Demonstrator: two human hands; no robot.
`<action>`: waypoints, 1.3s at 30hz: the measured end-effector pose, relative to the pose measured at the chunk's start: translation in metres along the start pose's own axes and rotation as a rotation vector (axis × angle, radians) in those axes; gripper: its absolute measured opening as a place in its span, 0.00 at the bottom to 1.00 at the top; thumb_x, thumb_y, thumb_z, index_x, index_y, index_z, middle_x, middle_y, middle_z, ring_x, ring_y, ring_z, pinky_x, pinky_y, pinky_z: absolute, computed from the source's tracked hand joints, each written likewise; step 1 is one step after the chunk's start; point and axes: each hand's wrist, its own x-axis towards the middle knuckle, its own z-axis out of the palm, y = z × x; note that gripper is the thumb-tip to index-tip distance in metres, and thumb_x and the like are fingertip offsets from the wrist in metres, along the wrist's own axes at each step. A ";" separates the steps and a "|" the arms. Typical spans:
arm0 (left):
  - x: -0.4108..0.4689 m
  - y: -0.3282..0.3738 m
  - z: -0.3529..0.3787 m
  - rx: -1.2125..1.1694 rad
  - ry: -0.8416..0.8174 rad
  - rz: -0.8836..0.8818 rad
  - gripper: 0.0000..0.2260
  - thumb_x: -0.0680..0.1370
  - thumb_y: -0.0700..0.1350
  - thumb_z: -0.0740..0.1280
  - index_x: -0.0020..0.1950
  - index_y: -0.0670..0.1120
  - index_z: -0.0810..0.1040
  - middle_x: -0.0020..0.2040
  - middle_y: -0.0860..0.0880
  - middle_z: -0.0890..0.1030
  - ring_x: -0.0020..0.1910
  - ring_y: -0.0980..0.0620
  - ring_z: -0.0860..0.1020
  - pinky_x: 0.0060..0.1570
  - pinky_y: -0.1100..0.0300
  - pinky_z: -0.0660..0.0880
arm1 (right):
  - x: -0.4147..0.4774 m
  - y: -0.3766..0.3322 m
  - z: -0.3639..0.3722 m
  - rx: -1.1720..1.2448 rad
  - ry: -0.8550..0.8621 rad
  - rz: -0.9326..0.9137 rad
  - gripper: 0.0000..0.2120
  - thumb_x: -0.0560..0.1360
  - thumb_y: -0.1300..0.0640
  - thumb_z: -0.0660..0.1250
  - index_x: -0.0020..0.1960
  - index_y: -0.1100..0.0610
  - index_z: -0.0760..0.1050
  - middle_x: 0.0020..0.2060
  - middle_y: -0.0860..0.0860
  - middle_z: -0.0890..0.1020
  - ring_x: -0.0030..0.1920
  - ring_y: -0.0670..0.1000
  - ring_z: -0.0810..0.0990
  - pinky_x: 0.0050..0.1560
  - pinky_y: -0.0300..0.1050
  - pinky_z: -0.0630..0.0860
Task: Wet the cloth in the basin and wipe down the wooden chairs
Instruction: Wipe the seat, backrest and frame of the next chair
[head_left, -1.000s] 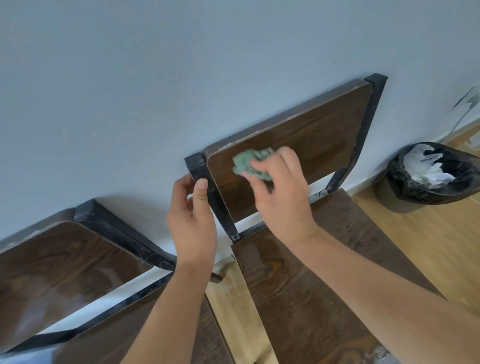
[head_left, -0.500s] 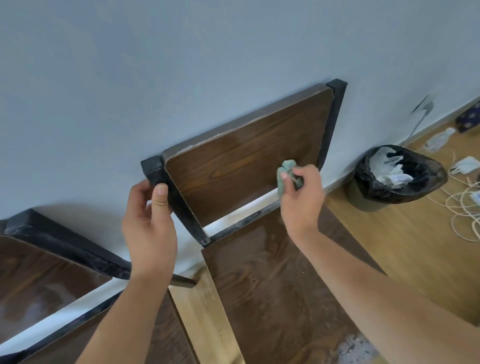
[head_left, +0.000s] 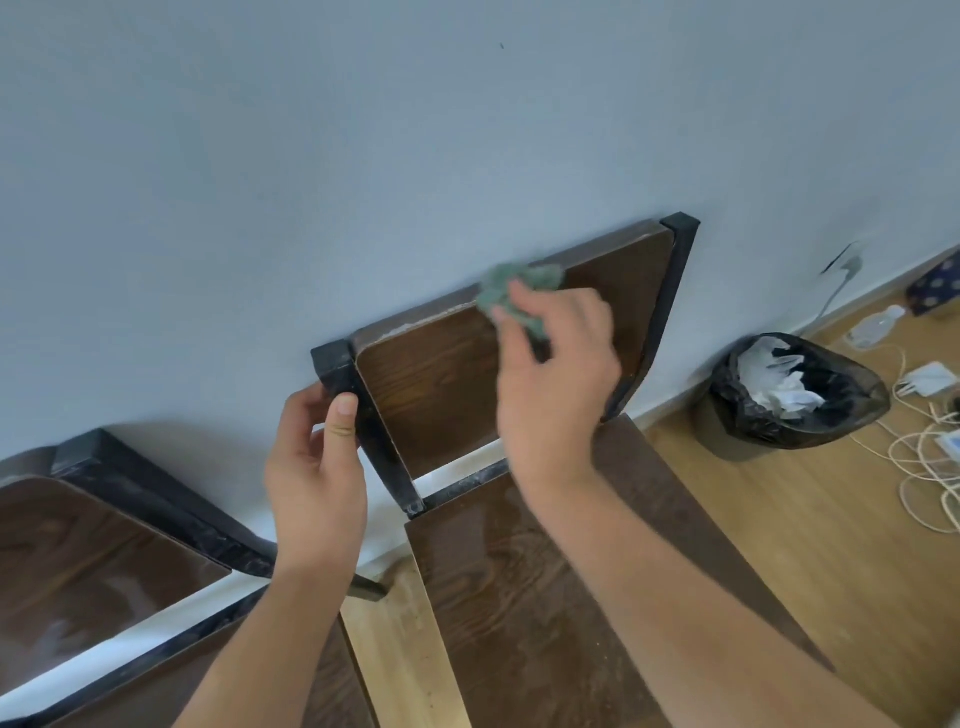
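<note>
A dark wooden chair with a black metal frame stands against the wall; its backrest (head_left: 436, 395) faces me and its seat (head_left: 545, 597) shines wet. My right hand (head_left: 556, 379) presses a crumpled green cloth (head_left: 511, 296) against the upper middle of the backrest, near its top edge. My left hand (head_left: 317, 478) grips the black left post (head_left: 348, 384) of the backrest, thumb on its front. A second wooden chair (head_left: 88, 566) of the same kind stands at the lower left, partly cut off. No basin is in view.
A black-lined waste bin (head_left: 789, 395) with white paper stands on the wood floor to the right of the chair. White cables and chargers (head_left: 930, 441) lie on the floor at the far right. The grey-blue wall (head_left: 363, 156) runs right behind both chairs.
My right hand has swept the cloth from the lower right of the backrest up to its top edge, after crossing from the upper left. My left hand has kept its hold on the post.
</note>
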 end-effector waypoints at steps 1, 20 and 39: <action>0.000 0.000 0.000 -0.010 0.005 0.004 0.10 0.84 0.57 0.61 0.60 0.56 0.77 0.53 0.59 0.84 0.58 0.50 0.82 0.64 0.41 0.78 | -0.011 -0.009 0.007 -0.012 -0.079 -0.102 0.09 0.72 0.67 0.74 0.52 0.64 0.83 0.46 0.56 0.81 0.49 0.55 0.77 0.51 0.40 0.76; -0.002 0.000 -0.001 0.014 -0.028 -0.032 0.16 0.82 0.59 0.60 0.66 0.53 0.75 0.60 0.53 0.82 0.61 0.50 0.80 0.62 0.53 0.76 | 0.081 0.078 -0.053 -0.204 0.132 0.306 0.08 0.78 0.60 0.66 0.57 0.59 0.76 0.55 0.51 0.76 0.52 0.44 0.76 0.53 0.27 0.70; 0.002 -0.005 -0.001 -0.013 0.002 0.015 0.04 0.82 0.59 0.62 0.53 0.65 0.76 0.50 0.60 0.82 0.56 0.50 0.81 0.64 0.40 0.79 | -0.142 0.025 0.036 -0.075 -0.265 0.585 0.12 0.77 0.65 0.67 0.51 0.50 0.69 0.53 0.45 0.69 0.51 0.37 0.74 0.48 0.23 0.72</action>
